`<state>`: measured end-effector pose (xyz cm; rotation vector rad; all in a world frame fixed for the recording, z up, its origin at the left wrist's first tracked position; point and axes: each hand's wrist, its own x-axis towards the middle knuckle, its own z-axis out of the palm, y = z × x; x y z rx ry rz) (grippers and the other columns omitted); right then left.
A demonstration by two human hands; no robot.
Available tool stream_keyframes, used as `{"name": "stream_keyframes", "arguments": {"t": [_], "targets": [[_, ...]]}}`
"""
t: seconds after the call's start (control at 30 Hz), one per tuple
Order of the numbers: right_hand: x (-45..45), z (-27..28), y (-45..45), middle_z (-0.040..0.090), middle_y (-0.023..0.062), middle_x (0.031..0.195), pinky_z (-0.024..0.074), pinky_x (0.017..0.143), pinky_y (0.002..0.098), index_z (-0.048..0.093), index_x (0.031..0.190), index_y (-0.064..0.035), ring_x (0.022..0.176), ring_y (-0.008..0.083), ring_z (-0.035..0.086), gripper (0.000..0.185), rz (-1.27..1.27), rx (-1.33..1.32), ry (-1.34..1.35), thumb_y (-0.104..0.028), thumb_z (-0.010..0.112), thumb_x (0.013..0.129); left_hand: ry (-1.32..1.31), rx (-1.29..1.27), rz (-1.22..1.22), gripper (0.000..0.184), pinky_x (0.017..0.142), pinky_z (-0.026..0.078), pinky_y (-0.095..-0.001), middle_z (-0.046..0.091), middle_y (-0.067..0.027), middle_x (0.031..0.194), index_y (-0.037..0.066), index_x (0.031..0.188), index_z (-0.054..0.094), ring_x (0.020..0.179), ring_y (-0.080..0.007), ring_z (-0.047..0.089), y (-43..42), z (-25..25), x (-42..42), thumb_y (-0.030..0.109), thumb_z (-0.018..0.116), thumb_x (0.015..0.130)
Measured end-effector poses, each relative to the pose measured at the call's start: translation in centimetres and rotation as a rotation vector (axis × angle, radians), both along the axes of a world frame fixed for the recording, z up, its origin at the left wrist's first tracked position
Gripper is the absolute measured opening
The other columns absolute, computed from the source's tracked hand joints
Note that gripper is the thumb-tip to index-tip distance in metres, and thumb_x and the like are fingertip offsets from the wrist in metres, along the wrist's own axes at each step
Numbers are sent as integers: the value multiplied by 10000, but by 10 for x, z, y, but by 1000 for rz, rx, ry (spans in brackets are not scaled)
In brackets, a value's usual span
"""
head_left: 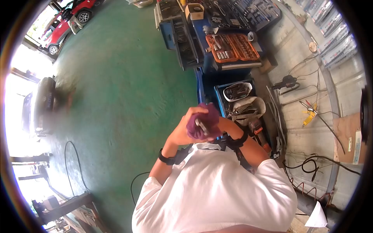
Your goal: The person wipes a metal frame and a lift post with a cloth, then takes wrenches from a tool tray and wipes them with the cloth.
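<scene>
Both my hands are together in front of my chest, around a purple cloth [209, 118]. My left hand [226, 125] is on the right side of the cloth, its fingers mostly hidden. My right hand [182, 130] wraps the cloth from the left with bent fingers. A small grey metal piece [201, 126] shows within the cloth's folds; what it belongs to cannot be made out. Just beyond my hands, to the right, a blue-edged cart [218, 101] holds a white container [237, 92] of metal parts.
An orange socket set [232, 47] lies open on the blue tool cabinet [199, 35] ahead. Cables and a yellow tool [311, 114] are along the right wall. A red vehicle [62, 25] and a person [74, 21] are far left. A lift arm [66, 207] stands lower left.
</scene>
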<state>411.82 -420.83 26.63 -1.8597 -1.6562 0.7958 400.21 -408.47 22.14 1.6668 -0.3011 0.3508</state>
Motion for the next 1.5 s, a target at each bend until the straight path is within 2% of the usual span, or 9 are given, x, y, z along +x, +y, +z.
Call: {"name": "stream_keyframes", "arguments": {"t": [0.03, 0.1, 0.17, 0.33, 0.5, 0.73, 0.9, 1.1, 1.5], "targets": [[3, 16, -2, 522, 113, 1315, 421, 1011, 366, 521, 1327, -157, 1209, 266, 520, 573, 166, -303, -263, -234, 731, 799, -19, 64, 1, 822, 932, 456, -358, 531, -128, 1212, 81, 1254, 445, 1079, -248, 567, 1, -4, 0, 82, 918, 581], [13, -110, -20, 511, 119, 1332, 440, 971, 385, 488, 1361, -145, 1185, 271, 529, 587, 144, 180, 468, -203, 710, 821, -63, -86, 45, 788, 908, 475, -358, 552, -133, 1154, 78, 1192, 453, 1050, -242, 585, -2, -3, 4, 84, 926, 562], [15, -92, -24, 566, 124, 1251, 457, 933, 381, 428, 1406, -124, 1129, 242, 563, 631, 267, 322, 319, -189, 699, 839, -111, -234, 82, 755, 884, 494, -357, 574, -139, 1097, 76, 1131, 460, 1020, -235, 603, -1, 1, 8, 86, 933, 543], [25, -87, -27, 639, 115, 737, 464, 642, 348, 661, 942, -21, 710, 215, 640, 191, 173, 68, 651, -183, 689, 845, -113, -78, 375, 656, 831, 536, -341, 598, -132, 1045, 71, 1084, 460, 966, -245, 650, -14, 3, -1, 34, 906, 604], [15, -93, -21, 467, 159, 520, 342, 455, 388, 525, 627, -22, 462, 329, 496, 268, -510, 374, 188, -183, 669, 787, -171, -47, 746, 612, 820, 535, -325, 597, -127, 1057, 51, 1095, 465, 979, -226, 636, -31, 2, 1, 43, 889, 655], [23, -93, -22, 542, 135, 548, 415, 471, 376, 583, 634, -51, 516, 338, 565, 208, -440, 494, 63, -182, 661, 777, -214, 357, 797, 660, 773, 547, -321, 644, -145, 1007, 54, 1094, 476, 893, -244, 670, -12, 31, -11, 108, 926, 614], [48, -159, -72, 508, 137, 505, 386, 455, 366, 571, 608, -40, 448, 302, 526, 241, -658, 430, 71, -187, 646, 783, -423, -93, 1067, 618, 813, 523, -332, 575, -103, 1032, 66, 1155, 467, 909, -214, 620, 13, 65, -7, 233, 871, 718], [46, -161, -106, 398, -33, 503, 262, 468, 305, 456, 568, -32, 513, 60, 350, 409, -827, 291, 538, -235, 649, 867, -12, -251, 388, 763, 844, 520, -348, 535, -184, 1196, 64, 1340, 316, 1003, -242, 610, 1, 27, 31, 183, 814, 775], [81, -98, -127, 220, -22, 501, 220, 498, 285, 274, 564, -130, 469, 124, 215, 506, -804, 1228, 1674, -406, 408, 966, 555, 139, -215, 720, 1002, 425, -336, 548, -98, 1255, 43, 1315, 423, 1144, -205, 537, -68, -50, 116, 108, 839, 731]]}}
